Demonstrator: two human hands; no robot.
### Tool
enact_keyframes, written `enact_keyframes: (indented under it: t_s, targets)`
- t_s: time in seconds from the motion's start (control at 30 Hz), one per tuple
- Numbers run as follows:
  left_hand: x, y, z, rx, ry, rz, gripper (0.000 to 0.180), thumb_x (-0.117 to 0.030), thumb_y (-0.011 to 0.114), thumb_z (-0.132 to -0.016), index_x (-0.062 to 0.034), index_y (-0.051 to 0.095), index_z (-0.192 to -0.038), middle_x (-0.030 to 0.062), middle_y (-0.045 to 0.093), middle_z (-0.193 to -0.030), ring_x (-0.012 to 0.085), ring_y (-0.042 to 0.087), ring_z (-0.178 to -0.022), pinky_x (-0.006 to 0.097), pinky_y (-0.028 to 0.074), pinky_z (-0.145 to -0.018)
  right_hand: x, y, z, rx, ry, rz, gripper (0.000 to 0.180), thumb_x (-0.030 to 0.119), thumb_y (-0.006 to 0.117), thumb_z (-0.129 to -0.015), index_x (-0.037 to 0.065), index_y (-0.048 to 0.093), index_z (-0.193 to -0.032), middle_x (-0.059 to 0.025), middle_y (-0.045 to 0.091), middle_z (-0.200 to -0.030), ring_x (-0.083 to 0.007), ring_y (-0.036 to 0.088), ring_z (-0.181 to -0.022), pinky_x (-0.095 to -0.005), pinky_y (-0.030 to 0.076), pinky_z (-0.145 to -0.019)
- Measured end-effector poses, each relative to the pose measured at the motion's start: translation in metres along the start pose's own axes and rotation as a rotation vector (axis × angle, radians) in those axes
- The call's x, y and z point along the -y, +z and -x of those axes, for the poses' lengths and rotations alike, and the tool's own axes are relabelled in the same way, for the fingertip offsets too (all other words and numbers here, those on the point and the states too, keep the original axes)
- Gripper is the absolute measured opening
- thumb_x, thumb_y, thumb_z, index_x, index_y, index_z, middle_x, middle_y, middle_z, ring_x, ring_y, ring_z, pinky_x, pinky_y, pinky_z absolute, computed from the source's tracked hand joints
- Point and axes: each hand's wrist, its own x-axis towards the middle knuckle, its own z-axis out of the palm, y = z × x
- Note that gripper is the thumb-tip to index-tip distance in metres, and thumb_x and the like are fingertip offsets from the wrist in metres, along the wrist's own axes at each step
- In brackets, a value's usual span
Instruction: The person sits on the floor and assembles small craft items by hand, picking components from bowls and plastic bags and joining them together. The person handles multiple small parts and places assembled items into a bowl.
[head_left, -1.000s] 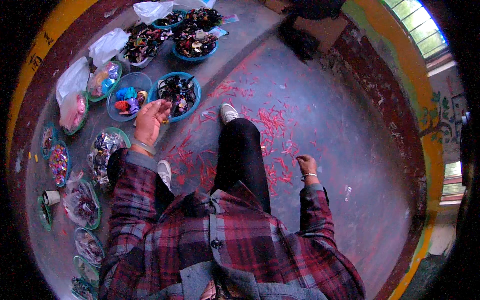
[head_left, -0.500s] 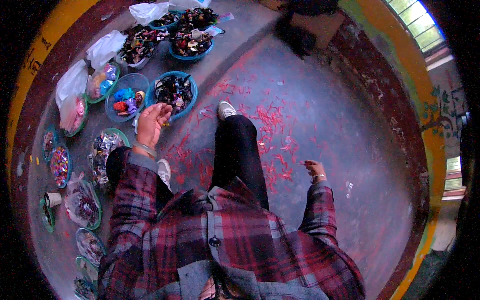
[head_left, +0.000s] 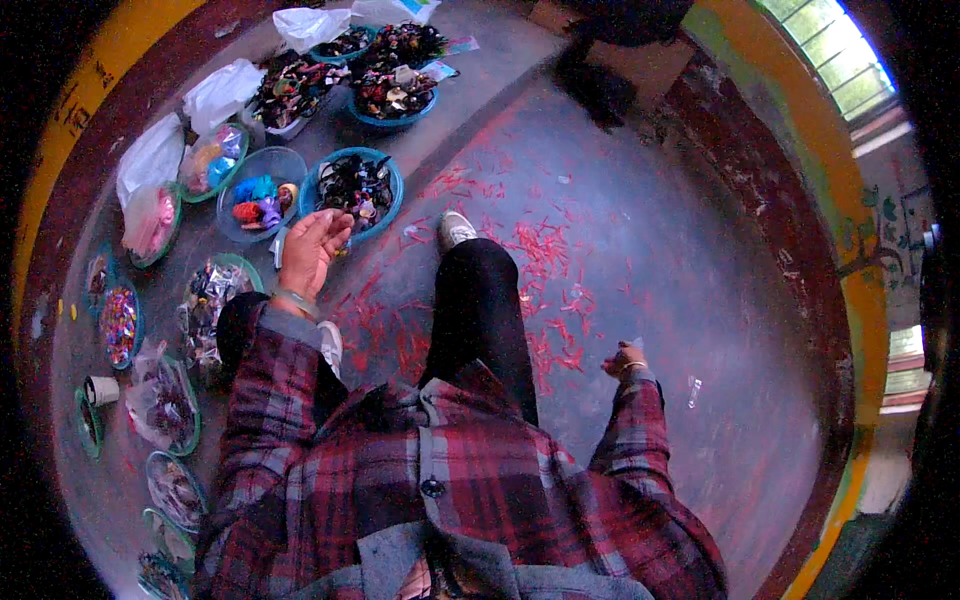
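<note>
Person seated on a grey concrete floor (head_left: 680,250), one black-trousered leg (head_left: 480,310) stretched forward, white shoe (head_left: 455,228) at its end. Red plaid sleeves on both arms. Left hand (head_left: 310,250) raised palm-up, fingers curled loosely inward; something small may sit in the fingertips but cannot tell what, nor whether the grip is closed on it. A bangle shows at that wrist. The hand hovers at the near rim of a blue bowl (head_left: 392,200) filled with dark small pieces, just beside a second blue bowl (head_left: 250,165) holding bright blue, red and purple pieces. Right hand (head_left: 625,358) low at the person's right side, close to the floor, fingers drawn together; too small to tell if it holds anything. Red slivers (head_left: 545,255) scattered over the floor around the leg, thickest between the shoe and the right hand. More bowls and trays curve along the left: a green-rimmed bowl (head_left: 160,235) with pink contents, a dish of multicoloured beads (head_left: 120,322), clear bags of dark items (head_left: 165,400). White plastic bags (head_left: 220,88) lie further back near two full basins (head_left: 392,92).
</note>
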Motion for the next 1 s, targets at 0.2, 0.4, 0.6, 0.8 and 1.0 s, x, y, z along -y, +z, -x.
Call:
enact_keyframes:
  t_s: [0.2,0.4,0.6,0.8,1.0]
  targets:
    - [-0.002,0.000,0.003,0.003,0.004,-0.015,0.018,-0.011,0.049,-0.086,0.0036,0.053,-0.095,0.0125,0.060,-0.090,0.0194,0.060,-0.085,0.028,0.050,-0.073,0.073,-0.028,0.070,0.161,-0.013,-1.007,0.046,0.002,0.048,-0.081,0.006,0.036,-0.125,-0.0196,0.059,-0.097,-0.0273,0.061,-0.076,-0.0319,0.049,-0.061]
    - [-0.002,0.001,0.004,0.009,0.021,-0.010,0.018,-0.012,0.049,-0.086,0.0032,0.054,-0.094,0.0125,0.060,-0.090,0.0193,0.060,-0.084,0.028,0.050,-0.073,0.126,-0.057,0.129,0.248,-0.513,-1.034,0.051,0.010,0.055,-0.077,0.004,0.037,-0.124,-0.0151,0.060,-0.097,-0.0264,0.060,-0.084,-0.0311,0.048,-0.071]
    - [-0.005,0.008,0.005,0.009,0.004,-0.019,0.018,-0.012,0.049,-0.086,0.0028,0.054,-0.094,0.0122,0.060,-0.090,0.0191,0.060,-0.085,0.028,0.050,-0.074,0.041,-0.020,0.016,0.149,-0.221,0.165,0.057,0.005,0.053,-0.074,0.006,0.033,-0.128,-0.0151,0.059,-0.100,-0.0309,0.058,-0.090,-0.0330,0.048,-0.071]
    - [-0.006,0.004,0.006,0.012,-0.013,-0.032,0.018,-0.012,0.048,-0.086,0.0028,0.053,-0.094,0.0125,0.060,-0.091,0.0188,0.060,-0.085,0.027,0.049,-0.073,0.148,-0.035,0.117,0.426,-0.425,-0.954,0.067,-0.003,0.053,-0.072,0.005,0.024,-0.132,-0.0210,0.055,-0.105,-0.0277,0.060,-0.087,-0.0288,0.049,-0.066]
    - [-0.009,0.013,0.011,0.016,-0.010,-0.033,0.017,-0.012,0.048,-0.086,0.0028,0.053,-0.094,0.0122,0.060,-0.090,0.0184,0.060,-0.084,0.027,0.050,-0.071,0.177,-0.038,0.129,0.534,-0.687,-1.189,0.064,-0.003,0.052,-0.074,0.001,0.023,-0.131,-0.0219,0.055,-0.104,-0.0282,0.059,-0.087,-0.0309,0.049,-0.068]
